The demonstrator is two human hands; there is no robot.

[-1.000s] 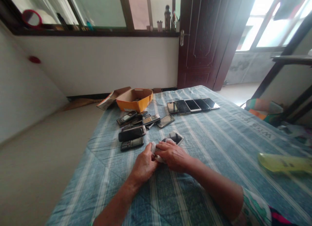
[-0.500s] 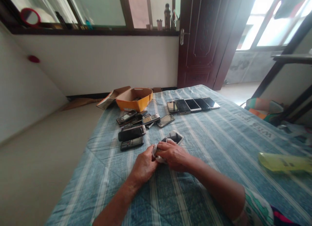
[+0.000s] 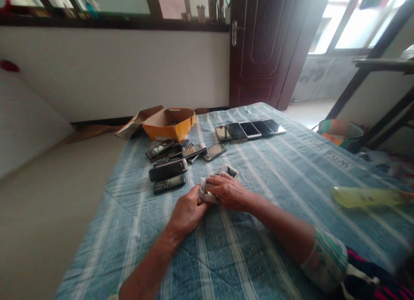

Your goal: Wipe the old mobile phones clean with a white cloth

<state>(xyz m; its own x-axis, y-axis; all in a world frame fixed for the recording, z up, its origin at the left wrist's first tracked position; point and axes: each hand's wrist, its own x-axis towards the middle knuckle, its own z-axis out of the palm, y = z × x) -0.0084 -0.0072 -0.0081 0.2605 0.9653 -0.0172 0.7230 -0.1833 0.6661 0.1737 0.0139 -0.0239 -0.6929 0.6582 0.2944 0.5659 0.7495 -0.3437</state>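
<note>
A crumpled white cloth (image 3: 208, 197) is bunched between my two hands at the middle of the bed. My right hand (image 3: 228, 192) grips it from above with bent fingers. My left hand (image 3: 187, 209) is closed at the cloth's left side, thumb on top; what lies in its fingers is hidden by the cloth. Just beyond my right fingers a pale phone (image 3: 230, 170) lies on the sheet, partly covered by the hand. To the left are a black keypad phone (image 3: 170, 183) and a dark phone (image 3: 168, 169) resting against it.
Several old phones (image 3: 194, 150) are heaped before an open orange box (image 3: 184, 131), its lid (image 3: 139, 121) leaning beside it. A touchscreen phone (image 3: 215, 152) lies near the heap. Several smartphones (image 3: 250, 130) form a row at the back right. A yellow translucent item (image 3: 365, 197) lies far right.
The view has shifted, so the whole scene sits higher and further left. Both hands stay together at the cloth, and more of it shows between them now.
</note>
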